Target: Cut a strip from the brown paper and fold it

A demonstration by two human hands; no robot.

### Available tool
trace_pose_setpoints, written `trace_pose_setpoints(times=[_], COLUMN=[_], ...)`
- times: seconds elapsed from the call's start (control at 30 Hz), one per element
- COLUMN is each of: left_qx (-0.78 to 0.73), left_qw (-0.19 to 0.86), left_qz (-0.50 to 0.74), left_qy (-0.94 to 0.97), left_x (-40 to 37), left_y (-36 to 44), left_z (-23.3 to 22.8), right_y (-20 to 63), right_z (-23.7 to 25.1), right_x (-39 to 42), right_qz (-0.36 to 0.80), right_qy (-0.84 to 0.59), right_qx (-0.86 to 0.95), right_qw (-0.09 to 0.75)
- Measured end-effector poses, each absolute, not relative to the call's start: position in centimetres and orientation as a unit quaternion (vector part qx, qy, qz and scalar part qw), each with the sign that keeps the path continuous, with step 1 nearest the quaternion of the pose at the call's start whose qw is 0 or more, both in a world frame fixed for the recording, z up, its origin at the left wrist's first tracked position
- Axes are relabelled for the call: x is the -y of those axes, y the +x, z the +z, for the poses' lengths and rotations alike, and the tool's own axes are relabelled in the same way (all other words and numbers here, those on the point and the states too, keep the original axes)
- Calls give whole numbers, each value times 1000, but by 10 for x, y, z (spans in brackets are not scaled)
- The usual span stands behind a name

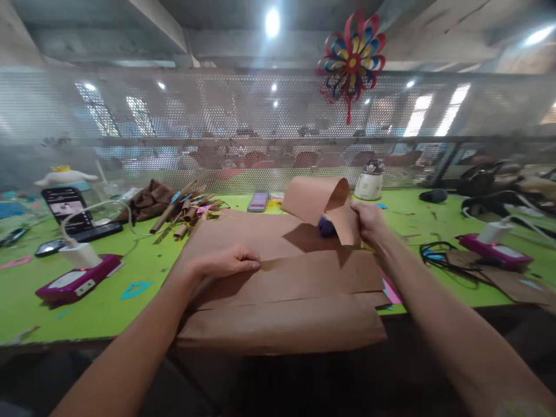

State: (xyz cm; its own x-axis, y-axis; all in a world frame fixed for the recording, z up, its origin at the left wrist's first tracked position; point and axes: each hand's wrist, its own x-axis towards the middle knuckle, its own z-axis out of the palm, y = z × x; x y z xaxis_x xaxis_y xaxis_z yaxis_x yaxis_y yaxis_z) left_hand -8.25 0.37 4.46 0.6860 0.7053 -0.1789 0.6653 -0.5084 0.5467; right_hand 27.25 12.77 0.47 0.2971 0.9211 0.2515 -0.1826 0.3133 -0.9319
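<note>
Centrally, the green table (130, 272) carries a large brown paper sheet (278, 289) overhanging its near edge. The left hand (226, 263) lies curled on the sheet, pressing it flat, gripping nothing. The right hand (367, 223) pinches the lifted far corner, curling it over. A small purple object (325, 227) sits beneath that flap.
</note>
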Motion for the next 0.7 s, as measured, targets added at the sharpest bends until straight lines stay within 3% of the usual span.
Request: trace_pose_setpoints(times=[0.4, 0.7], left_qx=[-422, -444], left_qw=[333, 314], left_qz=[34, 59], left_qy=[842, 837], left_x=[-11, -14], left_y=[-84, -85], left_z=[31, 23], right_y=[252, 244], right_z=[8, 5], right_x=[-111, -104], right_qz=[472, 441], right_qy=[-420, -419], right_qx=[444, 530], right_qw=[635, 591])
